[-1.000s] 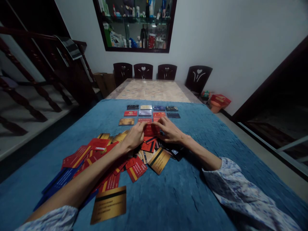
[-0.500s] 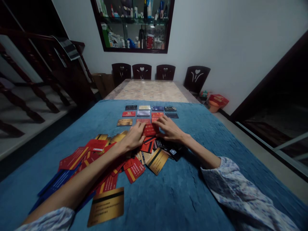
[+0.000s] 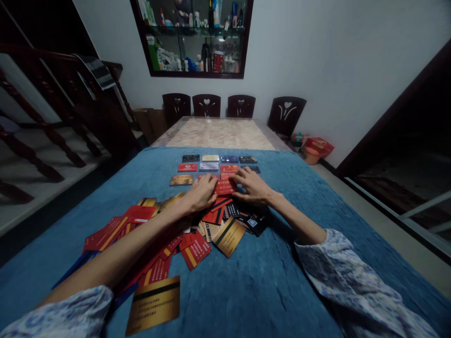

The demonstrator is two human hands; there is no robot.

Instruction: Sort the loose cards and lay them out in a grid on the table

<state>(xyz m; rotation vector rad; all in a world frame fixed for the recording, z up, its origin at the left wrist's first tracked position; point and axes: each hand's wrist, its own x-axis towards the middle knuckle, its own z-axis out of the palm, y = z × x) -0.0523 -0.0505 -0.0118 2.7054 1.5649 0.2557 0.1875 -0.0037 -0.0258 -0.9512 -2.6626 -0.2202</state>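
A red card [image 3: 224,188] is pinched between my hands, above the front row of laid-out cards. My left hand [image 3: 201,193] is closed on its left edge. At its right edge, the thumb and fingers of my right hand [image 3: 252,187] are closed too. Below them lies a loose heap with a red striped card [image 3: 196,250], a gold card [image 3: 229,237] and a black card [image 3: 259,223]. My left forearm covers part of the heap. Neat rows beyond include a gold card stack [image 3: 181,180] and a silver one [image 3: 209,166].
A blue cloth [image 3: 246,291] covers the near part of the table, with bare patterned tabletop [image 3: 225,134] behind it. A single gold card [image 3: 154,305] lies near the front. Dark chairs [image 3: 206,105] line the far side. To the left is a wooden railing [image 3: 45,112].
The red card has tipped flatter and shifted slightly to the right and away from me. My left hand has moved a little rightward with it, while my right hand has shifted slightly.
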